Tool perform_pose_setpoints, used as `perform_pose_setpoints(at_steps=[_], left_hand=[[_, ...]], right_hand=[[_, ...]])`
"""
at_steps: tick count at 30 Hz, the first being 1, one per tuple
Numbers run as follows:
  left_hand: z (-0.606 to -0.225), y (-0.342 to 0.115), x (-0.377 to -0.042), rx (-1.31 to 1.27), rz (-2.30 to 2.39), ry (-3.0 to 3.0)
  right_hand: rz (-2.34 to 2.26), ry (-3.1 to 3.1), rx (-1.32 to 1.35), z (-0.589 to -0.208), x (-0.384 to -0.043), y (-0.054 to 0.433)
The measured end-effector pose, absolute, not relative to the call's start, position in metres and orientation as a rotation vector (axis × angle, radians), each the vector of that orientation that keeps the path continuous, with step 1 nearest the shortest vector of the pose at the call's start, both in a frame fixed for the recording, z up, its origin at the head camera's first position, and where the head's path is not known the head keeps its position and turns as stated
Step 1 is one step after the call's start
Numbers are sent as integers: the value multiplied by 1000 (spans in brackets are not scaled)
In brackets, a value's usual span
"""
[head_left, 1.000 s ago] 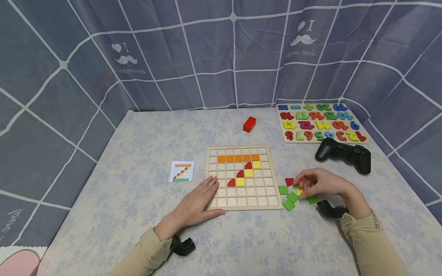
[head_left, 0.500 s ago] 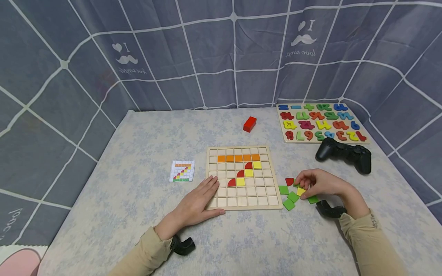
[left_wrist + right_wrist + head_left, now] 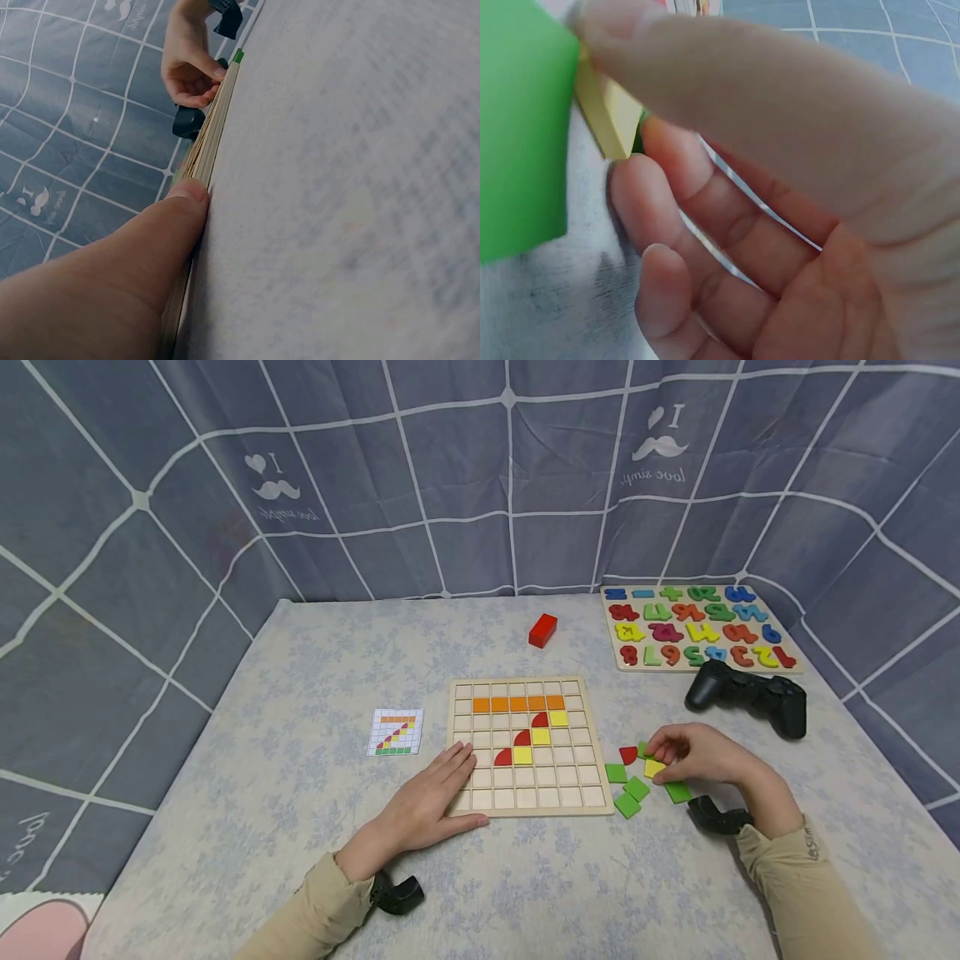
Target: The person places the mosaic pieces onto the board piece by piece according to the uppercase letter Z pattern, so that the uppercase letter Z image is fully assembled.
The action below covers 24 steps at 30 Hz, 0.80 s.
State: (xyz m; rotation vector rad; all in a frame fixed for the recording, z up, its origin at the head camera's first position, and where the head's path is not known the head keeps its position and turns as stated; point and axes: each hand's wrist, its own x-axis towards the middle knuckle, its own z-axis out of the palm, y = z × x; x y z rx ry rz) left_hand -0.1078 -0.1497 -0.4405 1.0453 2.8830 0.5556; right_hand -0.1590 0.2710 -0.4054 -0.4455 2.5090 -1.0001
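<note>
My left hand [image 3: 431, 802] lies flat with straight fingers over the left edge of a wooden grid board [image 3: 517, 687]; its thumb runs along the near edge. The board bears a row of orange squares [image 3: 517, 703], and a diagonal of red quarter-round tiles [image 3: 502, 757] and yellow squares [image 3: 522, 756]. To the right of the board, my right hand [image 3: 701, 756] pinches a yellow square tile [image 3: 654, 768] between thumb and fingers; in the right wrist view the yellow tile [image 3: 606, 124] stands tilted. Around it lie several green squares [image 3: 627, 805] and one red quarter-round tile [image 3: 628, 755].
A small pattern card [image 3: 395, 732] lies left of the board. Behind are a red block [image 3: 542, 631], a number puzzle board [image 3: 705, 628] and a black game controller [image 3: 746, 697]. A grid-patterned curtain [image 3: 465, 485] encloses the table's back and sides.
My right hand has lifted slightly and shifted a little right and back, uncovering more of the green tiles beneath. The left hand and the board have stayed put.
</note>
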Motion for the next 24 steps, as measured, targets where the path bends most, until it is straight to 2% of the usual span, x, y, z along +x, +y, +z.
perform_pose_setpoints(at_steps=[17, 24], left_hand=[[-441, -150, -108, 1035, 551, 2880], [-441, -150, -108, 1038, 564, 2879]], right_hand=[[-974, 2485, -402, -397, -160, 263], [-965, 2558, -462, -391, -160, 243]])
